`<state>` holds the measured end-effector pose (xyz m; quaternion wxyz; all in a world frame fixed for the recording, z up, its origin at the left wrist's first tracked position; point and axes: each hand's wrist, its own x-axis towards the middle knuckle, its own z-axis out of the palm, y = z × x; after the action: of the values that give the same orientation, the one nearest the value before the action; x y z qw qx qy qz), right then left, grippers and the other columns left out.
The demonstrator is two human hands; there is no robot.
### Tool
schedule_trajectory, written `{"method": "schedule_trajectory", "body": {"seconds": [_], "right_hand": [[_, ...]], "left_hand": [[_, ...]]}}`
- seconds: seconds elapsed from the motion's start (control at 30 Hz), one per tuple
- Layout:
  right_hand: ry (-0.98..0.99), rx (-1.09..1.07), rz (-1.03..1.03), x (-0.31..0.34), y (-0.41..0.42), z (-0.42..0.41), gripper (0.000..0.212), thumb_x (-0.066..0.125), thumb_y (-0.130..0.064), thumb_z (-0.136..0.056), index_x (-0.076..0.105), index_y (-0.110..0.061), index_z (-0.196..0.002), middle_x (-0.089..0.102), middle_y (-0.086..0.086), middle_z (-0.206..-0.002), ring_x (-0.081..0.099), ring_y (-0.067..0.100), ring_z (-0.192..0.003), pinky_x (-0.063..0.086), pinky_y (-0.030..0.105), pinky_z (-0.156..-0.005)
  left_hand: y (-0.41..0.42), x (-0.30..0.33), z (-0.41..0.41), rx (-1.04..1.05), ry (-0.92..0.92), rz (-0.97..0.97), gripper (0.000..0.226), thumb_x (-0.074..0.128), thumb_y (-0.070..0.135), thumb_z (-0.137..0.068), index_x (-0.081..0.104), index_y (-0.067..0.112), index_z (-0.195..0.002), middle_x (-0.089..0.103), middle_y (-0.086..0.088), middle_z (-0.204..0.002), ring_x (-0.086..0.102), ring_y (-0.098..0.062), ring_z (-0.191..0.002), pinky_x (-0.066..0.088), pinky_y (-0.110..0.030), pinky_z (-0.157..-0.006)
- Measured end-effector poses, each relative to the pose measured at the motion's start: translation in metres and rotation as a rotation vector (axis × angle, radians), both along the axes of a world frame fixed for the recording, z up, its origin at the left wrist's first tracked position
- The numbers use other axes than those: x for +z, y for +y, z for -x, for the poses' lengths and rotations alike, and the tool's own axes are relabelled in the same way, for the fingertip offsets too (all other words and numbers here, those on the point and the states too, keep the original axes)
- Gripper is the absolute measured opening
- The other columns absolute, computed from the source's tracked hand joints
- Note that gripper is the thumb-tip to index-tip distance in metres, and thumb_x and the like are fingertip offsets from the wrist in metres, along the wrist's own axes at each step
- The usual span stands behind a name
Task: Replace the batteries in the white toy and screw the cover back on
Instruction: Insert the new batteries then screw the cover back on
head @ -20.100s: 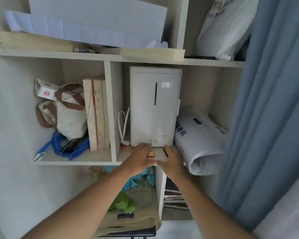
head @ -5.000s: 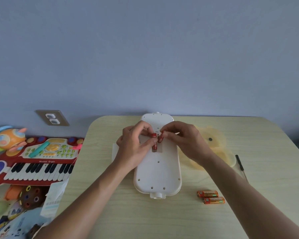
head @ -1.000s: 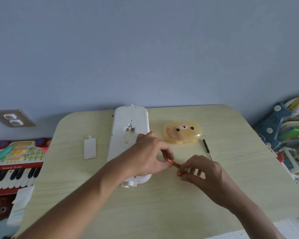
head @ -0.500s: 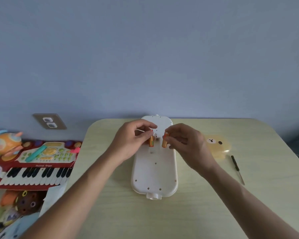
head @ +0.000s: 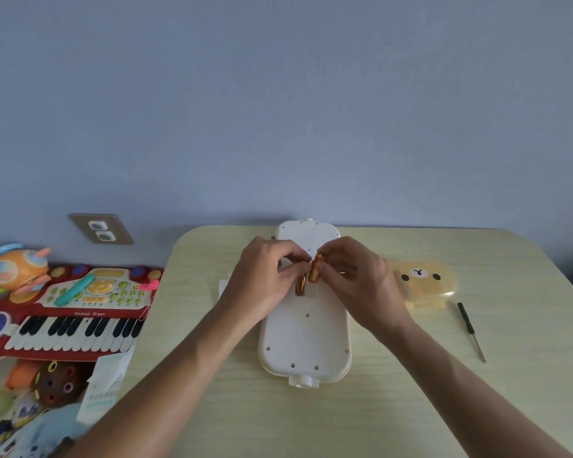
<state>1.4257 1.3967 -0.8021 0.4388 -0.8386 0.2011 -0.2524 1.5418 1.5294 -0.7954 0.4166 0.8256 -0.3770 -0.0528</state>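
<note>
Two orange cylindrical batteries – left hand (head: 265, 285) pinches one (head: 300, 285), right hand (head: 358, 279) pinches the other (head: 315, 271) | both over long white plastic toy (head: 306, 332) – flat on pale wooden table (head: 411, 408)

Both hands over white toy (head: 306, 328), each pinching a battery, screwdriver (head: 471, 330) on table (head: 411, 408)

matt white plastic toy (head: 306, 338), wood-grain table (head: 411, 408)
</note>
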Motion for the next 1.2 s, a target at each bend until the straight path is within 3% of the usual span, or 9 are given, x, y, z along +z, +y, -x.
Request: {"method": "schedule_trajectory", "body": {"seconds": [0.13, 0.33, 0.53, 0.7, 0.8, 0.9, 1.0, 1.07, 1.2], "right_hand": [[-0.031, 0.014, 0.084, -0.005, 0.0, -0.001, 0.014, 0.076, -0.015, -0.086, 0.069, -0.017, -0.098, 0.075, -0.012, -0.086, 0.074, 0.0, -0.085, 0.062, 0.024, -0.075], [-0.039, 0.136, 0.338, -0.01, 0.0, 0.0, 0.008, 0.069, -0.016, -0.088, 0.068, -0.015, -0.096, 0.076, -0.009, -0.089, 0.076, 0.008, -0.081, 0.062, 0.033, -0.066], [-0.044, 0.172, 0.572, -0.009, -0.001, 0.003, 0.007, 0.07, -0.02, -0.087, 0.07, -0.015, -0.091, 0.07, 0.0, -0.076, 0.068, 0.022, -0.07, 0.055, 0.04, -0.055], [-0.026, 0.233, 0.599, -0.01, -0.004, 0.008, 0.014, 0.067, -0.028, -0.092, 0.072, -0.015, -0.09, 0.073, 0.0, -0.081, 0.07, 0.024, -0.078, 0.055, 0.041, -0.062], [-0.014, 0.284, 0.522, -0.01, -0.008, 0.012, 0.014, 0.072, -0.025, -0.088, 0.074, -0.018, -0.1, 0.077, -0.003, -0.094, 0.073, 0.021, -0.091, 0.058, 0.041, -0.072], [0.01, 0.296, 0.456, -0.01, -0.009, 0.017, 0.021, 0.073, -0.031, -0.087, 0.076, -0.02, -0.104, 0.076, -0.008, -0.107, 0.071, 0.013, -0.106, 0.057, 0.037, -0.085], [-0.001, 0.259, 0.439, -0.01, -0.004, 0.015, 0.021, 0.076, -0.029, -0.084, 0.076, -0.018, -0.101, 0.076, -0.008, -0.104, 0.069, 0.012, -0.104, 0.055, 0.03, -0.089], [0.009, 0.212, 0.408, -0.011, -0.001, 0.011, 0.022, 0.08, -0.023, -0.08, 0.076, -0.018, -0.101, 0.075, -0.008, -0.102, 0.067, 0.01, -0.104, 0.049, 0.018, -0.092], [0.121, 0.081, 0.228, -0.008, 0.002, 0.008, 0.042, 0.084, -0.022, -0.077, 0.072, -0.024, -0.117, 0.063, -0.017, -0.125, 0.049, -0.009, -0.118, 0.025, -0.007, -0.095]], "left_hand": [[0.0, -0.01, -0.005, -0.011, -0.064, -0.021, 0.011, 0.078, 0.03, -0.084, 0.081, 0.025, -0.093, 0.068, 0.005, -0.089, 0.059, -0.016, -0.088, 0.046, -0.027, -0.077], [0.007, -0.019, -0.002, -0.051, -0.198, -0.026, 0.017, 0.074, 0.026, -0.089, 0.08, 0.024, -0.104, 0.057, 0.009, -0.09, 0.055, -0.016, -0.095, 0.032, -0.003, -0.084], [0.019, -0.026, 0.0, -0.11, -0.291, -0.022, 0.02, 0.07, 0.022, -0.092, 0.078, 0.022, -0.11, 0.062, 0.004, -0.102, 0.052, -0.016, -0.1, 0.03, -0.003, -0.095], [0.026, -0.031, 0.003, -0.114, -0.242, -0.02, 0.024, 0.069, 0.02, -0.092, 0.076, 0.022, -0.115, 0.061, 0.004, -0.122, 0.051, -0.012, -0.121, 0.026, -0.003, -0.105], [0.028, -0.031, 0.004, -0.111, -0.079, -0.02, 0.027, 0.066, 0.024, -0.093, 0.072, 0.029, -0.118, 0.05, 0.013, -0.14, 0.035, 0.0, -0.141, 0.021, -0.009, -0.115], [0.03, -0.031, 0.003, -0.111, 0.005, -0.018, 0.029, 0.065, 0.024, -0.091, 0.069, 0.032, -0.119, 0.044, 0.018, -0.146, 0.028, 0.006, -0.144, 0.023, -0.016, -0.117], [0.03, -0.03, 0.005, -0.121, 0.039, -0.017, 0.031, 0.065, 0.022, -0.092, 0.067, 0.03, -0.121, 0.04, 0.018, -0.148, 0.023, 0.008, -0.146, 0.02, -0.012, -0.117], [0.03, -0.03, 0.007, -0.129, 0.057, -0.007, 0.032, 0.065, 0.021, -0.092, 0.065, 0.029, -0.123, 0.037, 0.017, -0.15, 0.02, 0.008, -0.146, 0.017, -0.007, -0.114], [0.03, -0.032, 0.006, -0.126, 0.068, 0.013, 0.04, 0.068, 0.02, -0.09, 0.06, 0.026, -0.128, 0.038, 0.015, -0.15, 0.022, 0.007, -0.146, 0.024, -0.016, -0.118]]}}
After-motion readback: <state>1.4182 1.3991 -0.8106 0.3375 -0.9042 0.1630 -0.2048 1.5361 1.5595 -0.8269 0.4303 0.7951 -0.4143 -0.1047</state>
